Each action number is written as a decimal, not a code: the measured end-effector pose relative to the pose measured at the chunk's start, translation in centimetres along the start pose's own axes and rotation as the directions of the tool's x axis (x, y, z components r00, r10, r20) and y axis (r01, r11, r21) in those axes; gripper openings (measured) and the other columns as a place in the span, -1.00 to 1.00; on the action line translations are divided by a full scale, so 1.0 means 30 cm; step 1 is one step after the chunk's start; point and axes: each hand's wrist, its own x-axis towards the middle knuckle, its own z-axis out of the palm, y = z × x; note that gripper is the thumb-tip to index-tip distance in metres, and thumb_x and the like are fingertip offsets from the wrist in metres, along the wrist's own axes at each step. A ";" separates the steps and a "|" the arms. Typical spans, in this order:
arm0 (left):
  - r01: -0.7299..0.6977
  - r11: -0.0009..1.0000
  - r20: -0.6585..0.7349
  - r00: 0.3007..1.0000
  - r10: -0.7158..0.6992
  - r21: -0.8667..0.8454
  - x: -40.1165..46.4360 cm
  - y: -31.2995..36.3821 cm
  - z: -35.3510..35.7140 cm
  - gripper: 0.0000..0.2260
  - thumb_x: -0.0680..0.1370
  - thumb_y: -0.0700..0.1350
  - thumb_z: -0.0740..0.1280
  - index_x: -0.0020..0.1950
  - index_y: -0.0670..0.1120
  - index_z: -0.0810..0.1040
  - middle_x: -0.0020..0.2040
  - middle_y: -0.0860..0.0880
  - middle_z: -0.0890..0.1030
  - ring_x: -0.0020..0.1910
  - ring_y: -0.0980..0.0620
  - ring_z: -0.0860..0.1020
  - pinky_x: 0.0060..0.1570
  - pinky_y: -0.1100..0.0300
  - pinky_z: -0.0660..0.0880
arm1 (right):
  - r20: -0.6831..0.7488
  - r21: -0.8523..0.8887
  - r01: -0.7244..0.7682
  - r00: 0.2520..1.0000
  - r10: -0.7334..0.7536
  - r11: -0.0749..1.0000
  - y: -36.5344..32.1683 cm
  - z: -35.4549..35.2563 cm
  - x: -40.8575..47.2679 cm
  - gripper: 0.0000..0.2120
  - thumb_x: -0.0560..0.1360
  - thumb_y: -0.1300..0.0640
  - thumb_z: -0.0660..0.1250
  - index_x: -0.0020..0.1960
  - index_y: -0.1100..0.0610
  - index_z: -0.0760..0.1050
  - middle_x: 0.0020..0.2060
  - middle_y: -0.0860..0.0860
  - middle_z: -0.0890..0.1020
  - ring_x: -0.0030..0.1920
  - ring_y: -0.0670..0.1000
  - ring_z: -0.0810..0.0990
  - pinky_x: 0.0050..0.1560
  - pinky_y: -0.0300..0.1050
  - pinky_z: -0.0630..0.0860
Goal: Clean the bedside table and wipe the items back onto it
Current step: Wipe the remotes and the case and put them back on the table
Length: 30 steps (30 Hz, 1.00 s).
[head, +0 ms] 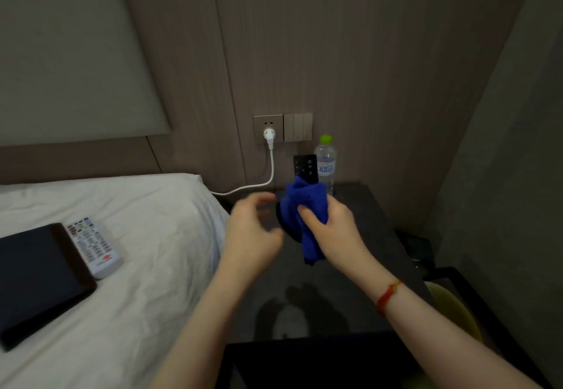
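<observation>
My right hand (329, 230) grips a blue cloth (301, 205) wrapped around the lower part of a black remote (305, 166), held upright above the dark bedside table (359, 266). Only the remote's top end shows above the cloth. My left hand (253, 233) hovers just left of the cloth, fingers apart, blurred and holding nothing. A clear water bottle with a green cap (326, 163) stands at the table's back, by the wall. A white remote (94, 245) and a flat black device (36, 279) lie on the bed to the left.
The white-sheeted bed (137, 236) borders the table's left side. A white plug and cable (269, 157) run from the wall socket down behind the bed. A round dark object (281, 221) sits on the table under my hands. A yellowish bin (451, 306) stands lower right.
</observation>
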 end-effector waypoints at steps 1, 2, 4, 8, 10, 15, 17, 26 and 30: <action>0.033 0.995 -0.059 0.998 -0.039 -0.097 0.018 0.019 -0.025 -0.59 0.44 -0.38 0.31 0.27 -0.15 0.47 0.14 -0.05 0.53 0.14 0.04 0.51 0.11 0.22 0.45 | 0.007 -0.049 0.024 1.000 -0.023 0.999 -0.002 -0.003 -0.004 -0.89 0.53 0.19 0.25 0.05 0.08 0.45 -0.16 -0.14 0.53 -0.14 -0.24 0.51 -0.19 -0.50 0.43; 0.055 0.982 -0.092 0.993 -0.072 -0.179 0.036 0.041 -0.043 -0.64 0.48 -0.35 0.30 0.27 -0.17 0.48 0.09 -0.05 0.54 0.10 0.04 0.51 0.14 0.17 0.47 | 0.021 -0.092 0.040 0.999 -0.039 0.995 -0.004 -0.005 -0.007 -0.89 0.53 0.19 0.24 0.05 0.07 0.44 -0.16 -0.17 0.50 -0.15 -0.27 0.49 -0.22 -0.52 0.41; 0.079 0.968 -0.078 0.992 -0.100 -0.238 0.062 0.079 -0.053 -0.66 0.51 -0.16 0.35 0.27 -0.18 0.49 0.03 -0.03 0.55 0.06 0.06 0.53 0.19 0.08 0.49 | 0.055 -0.169 0.074 0.996 -0.066 0.983 -0.008 -0.002 -0.015 -0.87 0.53 0.18 0.24 0.06 0.02 0.41 -0.15 -0.20 0.48 -0.15 -0.31 0.47 -0.22 -0.49 0.40; 0.094 0.968 -0.023 0.995 -0.102 -0.234 0.086 0.121 -0.012 -0.78 0.45 0.02 0.41 -0.04 -0.10 0.60 -0.16 -0.06 0.64 -0.11 0.05 0.61 -0.01 0.12 0.55 | 0.072 -0.261 0.103 0.994 -0.087 0.960 -0.018 0.027 -0.031 -0.87 0.53 0.16 0.25 0.06 0.02 0.40 -0.12 -0.11 0.53 -0.12 -0.18 0.53 -0.09 -0.32 0.46; 0.114 0.952 -0.060 0.989 -0.137 -0.284 0.103 0.126 -0.011 -0.80 0.42 -0.02 0.45 -0.13 -0.15 0.63 -0.18 -0.13 0.66 -0.13 -0.03 0.63 -0.06 0.10 0.56 | 0.066 -0.275 0.112 0.993 -0.098 0.955 -0.025 0.029 -0.036 -0.81 0.52 0.14 0.25 0.13 0.06 0.41 -0.08 -0.06 0.55 -0.09 -0.12 0.54 -0.03 -0.23 0.48; 0.155 0.850 -0.124 0.961 -0.248 -0.503 0.147 0.112 -0.059 -0.80 0.46 -0.12 0.42 -0.29 -0.18 0.54 -0.19 -0.23 0.63 -0.14 -0.17 0.64 -0.10 0.05 0.59 | 0.151 -0.373 0.175 0.981 -0.126 0.911 -0.023 0.012 -0.058 -0.73 0.52 0.09 0.26 0.21 0.04 0.39 -0.06 -0.10 0.53 -0.04 -0.11 0.53 0.02 -0.21 0.44; 0.170 0.832 -0.088 0.964 -0.253 -0.528 0.156 0.098 -0.055 -0.82 0.49 -0.12 0.40 -0.25 -0.19 0.53 -0.19 -0.20 0.61 -0.17 -0.10 0.62 -0.15 0.13 0.57 | 0.146 -0.408 0.179 0.981 -0.129 0.896 -0.020 0.009 -0.062 -0.73 0.53 0.10 0.26 0.22 0.05 0.38 -0.08 -0.12 0.50 -0.05 -0.12 0.51 -0.01 -0.23 0.40; 0.307 0.587 0.113 0.932 -0.344 -0.749 0.093 0.037 0.004 -0.89 0.45 -0.21 0.42 -0.21 -0.23 0.57 -0.40 -0.07 0.64 -0.40 0.06 0.62 -0.43 0.30 0.54 | 0.159 -0.471 0.223 0.973 -0.167 0.854 -0.030 0.017 -0.070 -0.59 0.53 0.17 0.24 0.36 0.09 0.31 0.14 0.00 0.54 0.13 -0.04 0.52 0.20 -0.12 0.45; 0.419 0.450 0.269 0.893 -0.360 -0.789 0.096 -0.001 -0.017 -0.92 0.49 -0.18 0.35 -0.14 -0.19 0.55 -0.20 -0.11 0.62 -0.23 0.03 0.60 -0.25 0.21 0.59 | 0.136 0.003 0.079 0.988 -0.079 0.997 -0.012 -0.035 -0.092 -0.80 0.52 0.25 0.25 0.06 0.01 0.52 -0.14 -0.11 0.61 -0.14 -0.25 0.57 0.02 -0.20 0.48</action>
